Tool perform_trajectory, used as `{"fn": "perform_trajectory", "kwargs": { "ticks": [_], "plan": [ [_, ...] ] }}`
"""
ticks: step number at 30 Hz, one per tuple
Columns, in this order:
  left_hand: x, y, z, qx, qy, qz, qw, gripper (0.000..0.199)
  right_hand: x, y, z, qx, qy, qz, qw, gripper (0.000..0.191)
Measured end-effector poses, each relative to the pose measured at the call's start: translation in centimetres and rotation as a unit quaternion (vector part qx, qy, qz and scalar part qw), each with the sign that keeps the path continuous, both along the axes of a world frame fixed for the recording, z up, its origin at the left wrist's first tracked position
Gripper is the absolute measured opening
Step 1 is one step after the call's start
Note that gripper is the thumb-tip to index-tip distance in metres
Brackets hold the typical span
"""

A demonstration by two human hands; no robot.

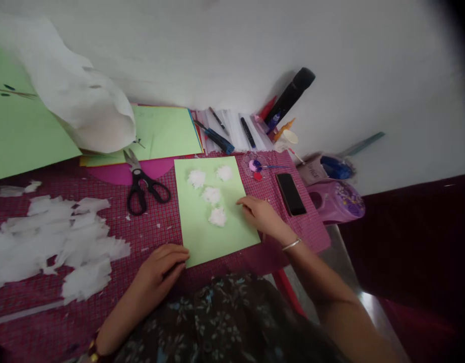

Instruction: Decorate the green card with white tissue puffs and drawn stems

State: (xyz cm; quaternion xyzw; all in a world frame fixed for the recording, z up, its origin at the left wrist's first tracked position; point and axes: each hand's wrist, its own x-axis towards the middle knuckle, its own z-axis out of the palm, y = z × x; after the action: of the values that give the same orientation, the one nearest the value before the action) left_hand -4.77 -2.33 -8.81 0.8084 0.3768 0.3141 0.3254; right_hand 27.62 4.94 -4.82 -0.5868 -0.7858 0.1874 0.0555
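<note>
A light green sheet of paper [202, 242] lies before me, with several fluffy white tissue-paper puffs [211, 195] on its upper and middle part. At the sheet's lower left corner rests my left hand [163, 267], its fingers loosely extended and the tips touching the edge. My right hand [260, 214] lies over the right edge, fingers slightly bent with the tips on the paper; nothing shows in it. Black-handled scissors [141, 186] lie partly spread to the left of the sheet. Beyond them is a wide heap of white tissue pieces [62, 232].
On the red checked cloth [156, 229], a phone [291, 194] and a paint palette with a brush [255, 165] sit at right. A blue cutter [219, 140] and a black marker [248, 132] lie behind. A white paper roll [100, 111] stands back left; purple containers [336, 201] hang past the right edge.
</note>
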Motion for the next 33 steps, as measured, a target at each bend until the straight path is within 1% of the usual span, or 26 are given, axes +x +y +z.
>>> {"fn": "perform_trajectory", "kwargs": {
  "ticks": [3, 5, 6, 7, 9, 10, 11, 13, 14, 15, 17, 18, 19, 20, 21, 23, 24, 25, 27, 29, 31, 33],
  "plan": [
    [0.8, 0.4, 0.9, 0.007, 0.03, 0.003, 1.0, 0.016, -0.9, -0.2, -0.1, 0.032, 0.085, 0.059, 0.994, 0.038],
    [1.4, 0.6, 1.4, 0.007, 0.063, 0.005, 0.998, 0.014, -1.5, -0.1, 0.0, 0.009, 0.14, 0.109, 0.984, 0.035],
    [1.7, 0.7, 1.5, 0.002, 0.081, 0.005, 0.997, 0.013, -1.7, 0.0, 0.1, -0.005, 0.174, 0.118, 0.978, 0.03],
    [2.0, 0.8, 1.6, -0.003, 0.098, 0.007, 0.995, 0.012, -1.7, 0.1, 0.1, -0.01, 0.207, 0.115, 0.972, 0.027],
    [2.5, 0.9, 1.4, -0.005, 0.124, 0.019, 0.992, 0.011, -1.5, 0.2, -0.2, 0.01, 0.246, 0.081, 0.966, 0.029],
    [2.7, 1.0, 1.2, 0.0, 0.131, 0.032, 0.991, 0.011, -1.4, 0.3, -0.4, 0.027, 0.247, 0.07, 0.966, 0.031],
    [2.8, 0.9, 0.9, 0.01, 0.134, 0.049, 0.99, 0.011, -1.3, 0.4, -0.6, 0.036, 0.238, 0.076, 0.968, 0.034],
    [3.0, 0.9, 0.4, 0.031, 0.133, 0.079, 0.988, 0.01, -1.3, 0.5, -1.2, 0.013, 0.23, 0.124, 0.965, 0.036],
    [3.0, 0.8, 0.3, 0.039, 0.132, 0.087, 0.987, 0.009, -1.3, 0.6, -1.4, -0.003, 0.242, 0.136, 0.961, 0.035],
    [3.0, 0.8, 0.1, 0.045, 0.134, 0.089, 0.986, 0.009, -1.4, 0.7, -1.6, -0.007, 0.26, 0.13, 0.957, 0.033],
    [3.0, 0.8, 0.0, 0.053, 0.14, 0.087, 0.985, 0.009, -1.6, 0.8, -1.9, 0.019, 0.282, 0.076, 0.956, 0.035],
    [3.0, 0.8, 0.0, 0.058, 0.144, 0.085, 0.984, 0.01, -1.7, 0.7, -2.1, 0.037, 0.275, 0.052, 0.959, 0.037],
    [3.0, 0.9, 0.0, 0.063, 0.149, 0.082, 0.983, 0.01, -1.9, 0.6, -2.2, 0.051, 0.256, 0.045, 0.964, 0.039],
    [3.0, 1.0, 0.0, 0.07, 0.154, 0.079, 0.982, 0.01, -2.1, 0.3, -2.4, 0.055, 0.23, 0.059, 0.97, 0.041],
    [3.0, 1.0, -0.1, 0.078, 0.159, 0.076, 0.981, 0.011, -2.3, -0.1, -2.5, 0.05, 0.209, 0.087, 0.973, 0.044],
    [3.0, 0.9, -0.2, 0.104, 0.179, 0.074, 0.976, 0.011, -2.5, -1.3, -2.7, 0.042, 0.191, 0.132, 0.972, 0.052],
    [3.0, 0.6, -0.3, 0.123, 0.198, 0.075, 0.97, 0.011, -2.5, -2.0, -2.7, 0.045, 0.191, 0.136, 0.971, 0.054],
    [3.1, 0.3, -0.4, 0.144, 0.22, 0.073, 0.962, 0.011, -2.5, -2.8, -2.7, 0.051, 0.194, 0.125, 0.972, 0.056],
    [3.3, -0.7, -0.1, 0.18, 0.271, 0.045, 0.944, 0.013, -2.1, -4.5, -2.8, 0.064, 0.191, 0.078, 0.976, 0.057],
    [3.8, -1.6, 0.8, 0.187, 0.323, -0.014, 0.928, 0.014, -1.8, -6.2, -3.3, 0.074, 0.174, 0.032, 0.981, 0.06],
    [4.5, -2.1, 2.4, 0.157, 0.362, -0.089, 0.915, 0.013, -1.6, -7.8, -4.0, 0.083, 0.161, 0.007, 0.983, 0.063],
    [5.3, -1.7, 4.2, 0.101, 0.356, -0.174, 0.912, 0.013, -1.9, -9.1, -4.9, 0.103, 0.158, -0.009, 0.982, 0.061]
  ]
}}
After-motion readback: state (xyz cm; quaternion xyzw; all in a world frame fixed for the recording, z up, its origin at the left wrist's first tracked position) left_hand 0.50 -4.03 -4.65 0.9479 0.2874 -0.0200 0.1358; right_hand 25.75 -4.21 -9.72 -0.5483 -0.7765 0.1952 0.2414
